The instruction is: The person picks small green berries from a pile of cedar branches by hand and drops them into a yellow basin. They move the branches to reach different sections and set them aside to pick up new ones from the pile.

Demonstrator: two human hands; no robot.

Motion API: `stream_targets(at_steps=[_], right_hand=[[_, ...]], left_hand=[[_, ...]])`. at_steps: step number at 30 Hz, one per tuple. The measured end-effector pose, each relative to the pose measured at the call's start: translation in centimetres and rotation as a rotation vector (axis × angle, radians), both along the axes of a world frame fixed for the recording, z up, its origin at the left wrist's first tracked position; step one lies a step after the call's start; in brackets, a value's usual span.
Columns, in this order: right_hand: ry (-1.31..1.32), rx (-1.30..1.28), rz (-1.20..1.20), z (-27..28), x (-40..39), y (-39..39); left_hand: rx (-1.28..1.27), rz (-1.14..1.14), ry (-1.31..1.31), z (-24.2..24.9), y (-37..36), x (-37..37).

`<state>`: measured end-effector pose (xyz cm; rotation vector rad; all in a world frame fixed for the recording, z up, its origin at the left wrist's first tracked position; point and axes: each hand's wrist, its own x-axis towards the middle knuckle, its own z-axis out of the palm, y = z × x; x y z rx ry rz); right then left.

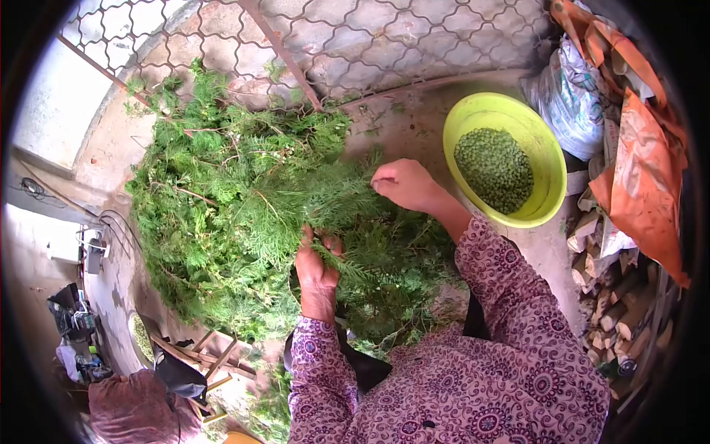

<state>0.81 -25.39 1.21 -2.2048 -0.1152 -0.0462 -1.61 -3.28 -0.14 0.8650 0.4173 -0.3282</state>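
Note:
A big heap of feathery green conifer branches [214,200] spreads in front of me. My left hand [318,268] is closed around one leafy conifer branch [336,200], which fans out above the heap. To the right of that branch's foliage, my right hand [409,185] is closed, thumb and fingers pinched together. What is in the pinch, if anything, is too small to see. A yellow-green plastic tub [551,174] stands just right of my right hand, partly filled with small round green seed cones [494,170].
A metal lattice gate [285,55] runs along the far side. At right are a white sack [566,100], orange sheeting [643,192] and stacked firewood [617,314]. Lower left, another person's patterned clothing [137,411] shows beside a wooden frame [218,362].

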Motion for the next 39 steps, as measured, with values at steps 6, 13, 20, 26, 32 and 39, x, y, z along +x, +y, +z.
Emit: stream_targets(at_steps=[6,13,20,26,32,39], right_hand=[[0.357,0.466,0.138,0.7,0.2,0.3],[0.273,0.595,0.201,0.5,0.0,0.9],[0.207,0.452,0.035,0.1,-0.1,1.3],[-0.268,-0.141,-0.244,-0.1,-0.2,0.5],[-0.380,-0.024,-0.728,1.7,0.1,-7.7],[-0.176,0.035,-0.442,1.0,-1.1,-8.7]], left_hand=[[0.024,0.021,0.004,-0.3,0.0,0.0],[0.060,0.009,0.012,-0.2,0.0,-0.3],[-0.025,0.019,0.000,-0.4,-0.3,-0.3],[-0.065,0.054,-0.018,-0.7,-0.5,-0.5],[0.044,0.101,-0.065,0.1,3.0,0.4],[0.039,0.033,0.039,-0.9,2.6,0.8]])
